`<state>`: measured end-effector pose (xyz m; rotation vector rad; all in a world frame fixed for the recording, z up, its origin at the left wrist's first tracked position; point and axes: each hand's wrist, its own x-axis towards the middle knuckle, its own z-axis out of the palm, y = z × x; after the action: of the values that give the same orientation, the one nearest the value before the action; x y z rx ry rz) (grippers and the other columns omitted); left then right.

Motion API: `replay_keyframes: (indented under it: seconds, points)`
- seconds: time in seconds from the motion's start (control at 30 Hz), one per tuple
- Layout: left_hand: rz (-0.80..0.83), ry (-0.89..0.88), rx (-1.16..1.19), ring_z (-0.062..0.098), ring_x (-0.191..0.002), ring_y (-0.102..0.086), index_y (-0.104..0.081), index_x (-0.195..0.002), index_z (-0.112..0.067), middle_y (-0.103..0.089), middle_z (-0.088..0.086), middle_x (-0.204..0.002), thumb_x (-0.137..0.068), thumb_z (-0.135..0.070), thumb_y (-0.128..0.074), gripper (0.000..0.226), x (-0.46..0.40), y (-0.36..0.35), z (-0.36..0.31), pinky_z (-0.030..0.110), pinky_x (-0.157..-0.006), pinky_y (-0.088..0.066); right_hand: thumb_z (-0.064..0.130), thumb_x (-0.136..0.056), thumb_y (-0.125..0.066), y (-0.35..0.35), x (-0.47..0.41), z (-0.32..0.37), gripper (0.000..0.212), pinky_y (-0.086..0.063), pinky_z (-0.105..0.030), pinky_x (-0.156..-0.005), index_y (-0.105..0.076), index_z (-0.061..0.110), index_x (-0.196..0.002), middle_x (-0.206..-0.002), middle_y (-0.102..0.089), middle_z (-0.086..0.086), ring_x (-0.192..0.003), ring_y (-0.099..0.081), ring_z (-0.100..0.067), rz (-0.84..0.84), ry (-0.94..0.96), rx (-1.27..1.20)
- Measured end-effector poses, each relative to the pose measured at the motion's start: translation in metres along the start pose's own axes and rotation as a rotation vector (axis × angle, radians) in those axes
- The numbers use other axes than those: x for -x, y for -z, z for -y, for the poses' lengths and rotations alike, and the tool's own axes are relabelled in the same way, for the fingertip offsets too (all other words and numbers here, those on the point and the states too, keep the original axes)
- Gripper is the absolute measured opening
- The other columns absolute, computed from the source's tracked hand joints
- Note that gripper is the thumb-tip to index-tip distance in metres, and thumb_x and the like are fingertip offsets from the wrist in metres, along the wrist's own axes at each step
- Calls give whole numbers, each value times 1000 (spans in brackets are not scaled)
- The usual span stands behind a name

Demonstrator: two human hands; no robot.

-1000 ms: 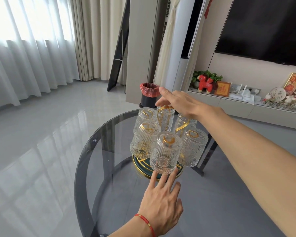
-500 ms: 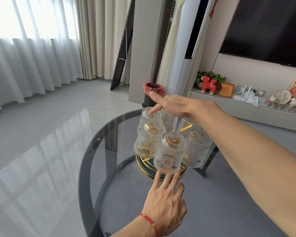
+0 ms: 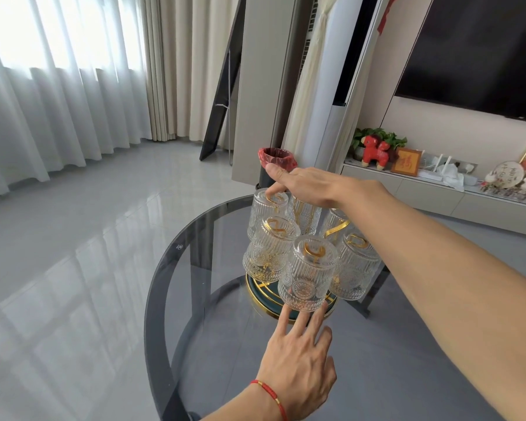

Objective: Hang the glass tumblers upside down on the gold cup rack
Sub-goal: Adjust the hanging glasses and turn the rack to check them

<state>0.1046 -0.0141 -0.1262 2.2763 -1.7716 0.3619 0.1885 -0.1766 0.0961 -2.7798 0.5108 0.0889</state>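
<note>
Several ribbed glass tumblers hang upside down on the gold cup rack (image 3: 336, 230), whose round gold-rimmed base (image 3: 257, 294) stands on the dark glass table (image 3: 176, 268). The nearest tumbler (image 3: 307, 276) faces me. My left hand (image 3: 298, 366), with a red string at the wrist, lies flat on the table, fingertips touching the base rim under that tumbler. My right hand (image 3: 308, 185) reaches over the rack from the right, fingers spread, one fingertip resting on the bottom of the far-left tumbler (image 3: 268, 208). It covers the rack's top.
The table's round edge curves close on the left, with grey tiled floor (image 3: 73, 238) beyond. Behind the rack stands a black bin with a red liner (image 3: 275, 158). A low white cabinet (image 3: 438, 192) with ornaments runs along the right wall under a dark screen (image 3: 483, 50).
My right hand has lowered slightly onto the far tumblers. My left hand has slid forward until its fingertips meet the rack base. The view has moved closer.
</note>
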Motion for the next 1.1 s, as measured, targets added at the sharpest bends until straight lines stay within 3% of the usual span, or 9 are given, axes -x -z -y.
replay_keyframes:
  seconds: [0.17, 0.43, 0.73, 0.83, 0.87, 0.97, 1.0, 1.1]
  points:
    - [-5, 6, -5, 33, -142, -41, -63, -123, -13, -39, 15, -161, -93, -42, -44, 46, 0, -1, 0, 63, -118, -26, 77, -99, -10, -2, 4, -2, 88, -30, -58, -120, -80, 26, -117, -143, -64, -10, -130, -58, -27, -53, 53, -48]
    - [-31, 15, -17, 31, -137, -46, -66, -117, -14, -45, 14, -157, -90, -42, -48, 43, 0, -2, -1, 62, -117, -29, 79, -97, -8, 0, 10, 6, 89, -21, -62, -123, -75, 30, -127, -159, -50, -12, -144, -46, -30, 7, 7, -12]
    - [-36, 1, -26, 32, -139, -43, -64, -121, -12, -41, 16, -159, -91, -42, -44, 46, 0, -2, 0, 62, -119, -23, 77, -99, -13, -2, 16, 8, 80, -27, -54, -121, -71, 33, -133, -158, -52, -8, -144, -47, -28, -7, 25, 51]
    - [-28, -4, -13, 33, -141, -40, -63, -123, -11, -38, 17, -160, -92, -41, -41, 48, 0, -2, 0, 63, -120, -20, 75, -100, -14, -6, 18, 5, 76, -28, -58, -121, -66, 33, -138, -157, -54, -2, -144, -47, -27, -23, 51, 160]
    - [-24, -4, -7, 34, -143, -38, -62, -124, -11, -37, 17, -161, -93, -41, -40, 49, 1, -2, 1, 63, -120, -19, 72, -102, -17, -7, 20, 4, 72, -31, -59, -119, -68, 31, -134, -151, -58, -1, -140, -51, -27, -44, 84, 181]
    - [-9, -4, 4, 33, -143, -38, -62, -124, -12, -37, 16, -161, -92, -41, -41, 49, 0, -2, 1, 63, -120, -21, 55, -107, -33, -10, 33, 1, 46, -46, -54, -104, -72, 30, -101, -109, -66, 15, -110, -60, -16, -228, 253, 156]
    - [-8, -3, 6, 33, -143, -40, -63, -123, -12, -38, 16, -161, -92, -41, -41, 48, 0, -2, 0, 63, -119, -22, 48, -108, -38, -10, 38, -1, 39, -47, -51, -101, -71, 31, -94, -103, -66, 17, -106, -60, -14, -311, 296, 130]
    - [-6, -1, 17, 33, -142, -40, -63, -122, -12, -38, 16, -160, -92, -41, -42, 47, 0, -2, 0, 62, -119, -24, 37, -103, -48, -18, 60, -8, 31, -49, -48, -99, -75, 21, -104, -109, -73, 6, -109, -61, -16, -541, 329, 85]
